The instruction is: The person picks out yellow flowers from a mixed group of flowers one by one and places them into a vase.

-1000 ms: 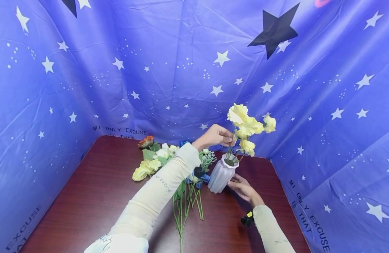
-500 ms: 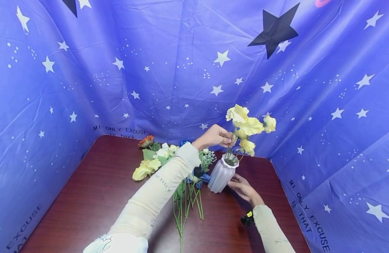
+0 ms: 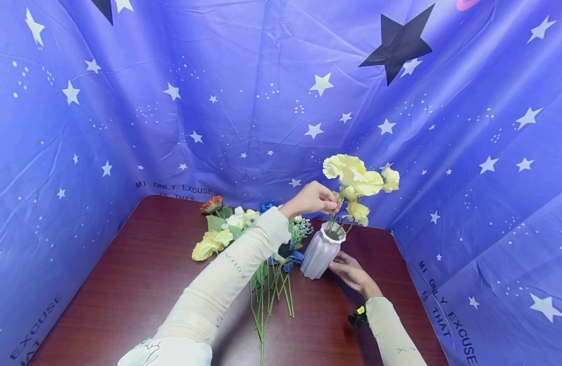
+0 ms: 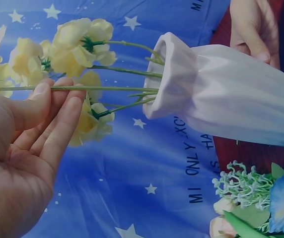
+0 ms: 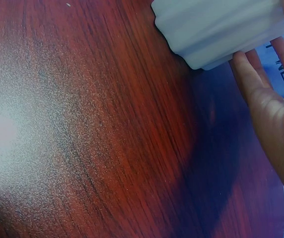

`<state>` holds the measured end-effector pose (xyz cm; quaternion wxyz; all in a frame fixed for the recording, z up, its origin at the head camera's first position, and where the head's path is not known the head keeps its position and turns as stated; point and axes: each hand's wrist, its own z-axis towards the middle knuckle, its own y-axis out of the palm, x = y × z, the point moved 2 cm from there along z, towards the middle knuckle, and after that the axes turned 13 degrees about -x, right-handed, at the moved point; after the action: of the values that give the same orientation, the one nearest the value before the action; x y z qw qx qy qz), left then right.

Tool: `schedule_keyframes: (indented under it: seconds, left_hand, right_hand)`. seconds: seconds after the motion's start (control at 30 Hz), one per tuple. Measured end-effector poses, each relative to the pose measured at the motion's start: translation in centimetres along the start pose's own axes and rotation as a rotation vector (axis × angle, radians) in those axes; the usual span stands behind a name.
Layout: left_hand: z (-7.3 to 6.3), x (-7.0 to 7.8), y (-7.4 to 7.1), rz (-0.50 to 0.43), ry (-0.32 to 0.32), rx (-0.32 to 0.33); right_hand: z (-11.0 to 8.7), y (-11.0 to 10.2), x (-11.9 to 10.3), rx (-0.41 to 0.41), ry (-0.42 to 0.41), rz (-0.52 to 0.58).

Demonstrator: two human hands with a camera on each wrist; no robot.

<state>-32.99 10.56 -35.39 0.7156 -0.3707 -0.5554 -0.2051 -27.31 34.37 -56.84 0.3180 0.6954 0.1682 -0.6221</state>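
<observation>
My left hand (image 3: pixel 312 197) pinches a thin green flower stem (image 4: pixel 107 89) between thumb and fingers. That stem runs down into the mouth of a pale, ribbed vase (image 3: pixel 321 254). Its large, ruffled yellow flower (image 3: pixel 351 174) spreads above the hand. Smaller yellow blooms (image 4: pixel 77 47) on other stems stand in the same vase, leaning over its rim. Low on the vase's right side, my right hand (image 3: pixel 351 272) holds it with the thumb toward me and fingers farther back. The vase tilts slightly to the right, its base at the brown table (image 5: pixel 97 99).
Left of the vase lies a pile of artificial flowers: an orange bloom (image 3: pixel 211 205), a yellow bloom (image 3: pixel 211 245), white and blue ones, with green stems (image 3: pixel 261 310) pointing toward me. My left forearm crosses above them. A blue starry cloth (image 3: pixel 244 101) hangs around the table.
The large yellow flower has turned and dipped slightly, its petals shifting a little left. My left hand has barely moved, still on the stem. The right hand and vase stay in place.
</observation>
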Motion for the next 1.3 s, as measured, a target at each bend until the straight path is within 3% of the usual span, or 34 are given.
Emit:
schedule_keyframes:
  seconds: [0.33,0.5,0.67,0.93,1.17,1.3]
  left_hand:
    - [-0.1,0.1,0.3,0.063,-0.034,-0.014]
    - [-0.2,-0.2,0.4,0.134,-0.054,-0.023]
    - [-0.4,-0.3,0.7,0.089,-0.053,-0.014]
    - [0.1,-0.5,1.2,0.099,-0.077,0.026]
    - [0.4,-0.8,1.5,0.203,-0.105,0.12]
    - [0.3,-0.8,1.8,0.169,-0.111,0.168]
  right_hand:
    - [0.0,-0.2,0.3,0.002,-0.005,-0.007]
    - [0.1,-0.8,0.7,-0.071,-0.057,-0.013]
    - [0.2,-1.1,1.0,-0.147,-0.12,0.004]
    - [0.0,-0.4,0.4,-0.029,-0.03,-0.008]
    - [0.1,-0.1,0.2,-0.023,-0.025,0.005]
    - [0.1,-0.1,0.3,-0.012,-0.024,0.001]
